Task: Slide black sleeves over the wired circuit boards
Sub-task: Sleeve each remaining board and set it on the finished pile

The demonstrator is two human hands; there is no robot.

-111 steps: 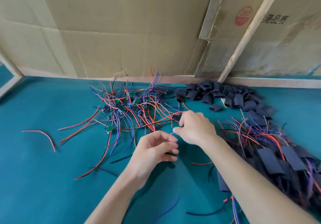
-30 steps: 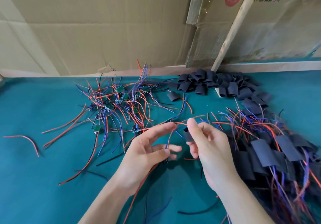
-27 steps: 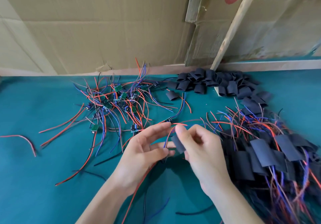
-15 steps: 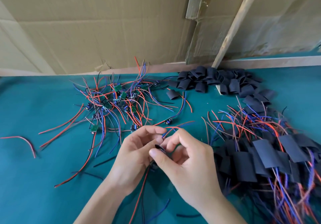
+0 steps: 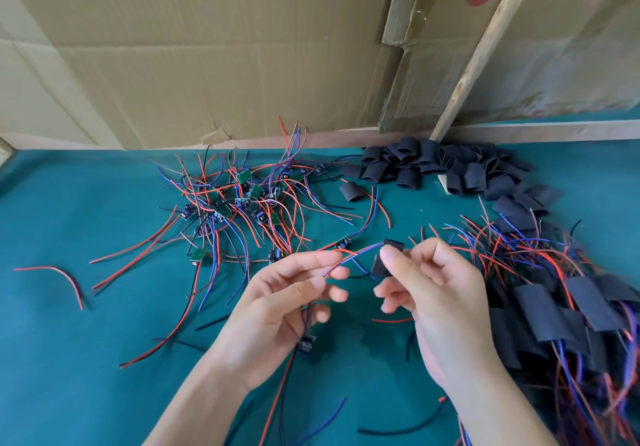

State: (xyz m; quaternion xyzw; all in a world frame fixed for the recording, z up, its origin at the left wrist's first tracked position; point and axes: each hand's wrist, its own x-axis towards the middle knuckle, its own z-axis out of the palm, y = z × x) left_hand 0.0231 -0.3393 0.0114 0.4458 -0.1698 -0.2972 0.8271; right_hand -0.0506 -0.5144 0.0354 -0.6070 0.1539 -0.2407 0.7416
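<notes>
My left hand (image 5: 277, 303) pinches the red and blue wires of a small circuit board (image 5: 306, 344), which hangs below my palm. My right hand (image 5: 433, 293) pinches a black sleeve (image 5: 385, 259) between thumb and forefinger. The free ends of the held wires (image 5: 353, 255) reach the sleeve's mouth. A heap of bare wired boards (image 5: 242, 199) lies at the back left. Loose black sleeves (image 5: 433, 165) are piled at the back right. Boards with sleeves on them (image 5: 568, 303) are stacked at the right.
The work lies on a teal mat (image 5: 69, 359). Cardboard sheets (image 5: 207, 47) and a slanted wooden strip (image 5: 481, 47) stand along the back edge. A lone red wire (image 5: 62, 276) lies at the far left, and stray wire offcuts (image 5: 398, 428) lie near my forearms.
My hands have drawn apart from a close huddle. The right hand has lifted the sleeve up and to the right, and the wire ends now meet its opening. The board now hangs below my left palm.
</notes>
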